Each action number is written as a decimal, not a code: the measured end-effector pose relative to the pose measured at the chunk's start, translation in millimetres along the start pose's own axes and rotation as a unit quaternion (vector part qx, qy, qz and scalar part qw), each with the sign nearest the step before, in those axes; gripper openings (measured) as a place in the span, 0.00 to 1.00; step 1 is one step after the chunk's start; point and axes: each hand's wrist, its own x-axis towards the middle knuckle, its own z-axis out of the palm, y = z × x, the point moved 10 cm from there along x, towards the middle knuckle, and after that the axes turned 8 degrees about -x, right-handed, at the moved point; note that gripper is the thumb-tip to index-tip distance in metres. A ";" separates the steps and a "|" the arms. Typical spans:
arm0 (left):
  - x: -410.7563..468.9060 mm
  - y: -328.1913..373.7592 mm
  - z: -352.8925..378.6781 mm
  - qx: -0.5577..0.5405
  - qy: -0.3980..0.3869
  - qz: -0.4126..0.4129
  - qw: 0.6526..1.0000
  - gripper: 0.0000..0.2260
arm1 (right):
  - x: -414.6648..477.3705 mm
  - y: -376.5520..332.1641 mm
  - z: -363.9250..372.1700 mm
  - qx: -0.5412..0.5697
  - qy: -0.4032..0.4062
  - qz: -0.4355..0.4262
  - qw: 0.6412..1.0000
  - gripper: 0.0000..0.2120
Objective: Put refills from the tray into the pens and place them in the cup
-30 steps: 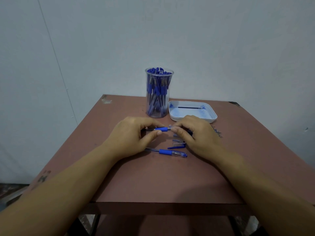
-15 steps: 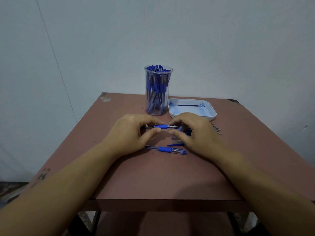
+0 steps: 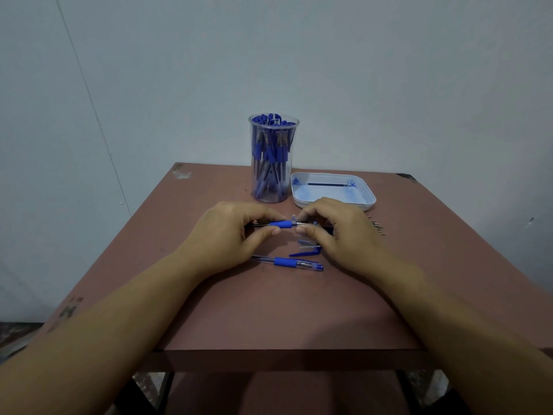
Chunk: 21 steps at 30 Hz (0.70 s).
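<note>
Between both hands a clear pen with a blue grip (image 3: 280, 224) lies level just above the table. My left hand (image 3: 230, 235) pinches its barrel at the left end. My right hand (image 3: 335, 232) pinches the tip end, where a small clear piece sticks up. A second pen (image 3: 288, 262) lies on the table in front of the hands. Loose blue caps (image 3: 306, 251) lie by my right thumb. A clear cup (image 3: 273, 158) full of blue pens stands at the back. To its right, the white tray (image 3: 366, 194) holds one dark refill (image 3: 327, 184).
Small metal pen tips (image 3: 377, 227) lie in a row to the right of my right hand. The brown table (image 3: 269, 310) ends in a near edge below my forearms. A pale wall stands close behind the cup and tray.
My hands have kept their hold on the pen, with the right fingers shifting slightly at the tip end. The camera has tilted a little, so everything sits marginally higher in the frame.
</note>
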 end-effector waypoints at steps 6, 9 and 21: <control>-2.4 -13.7 -8.1 0.005 0.019 -0.028 0.999 0.10 | -7.5 23.6 1.1 -0.012 -0.054 0.019 0.998 0.08; -4.0 -13.8 -10.1 0.008 0.020 -0.031 0.999 0.11 | -12.8 26.5 12.5 -0.032 -0.124 0.019 0.992 0.09; -4.0 -12.6 -5.8 0.002 0.003 -0.036 0.999 0.11 | -4.5 28.6 -3.8 0.028 -0.022 0.056 0.998 0.12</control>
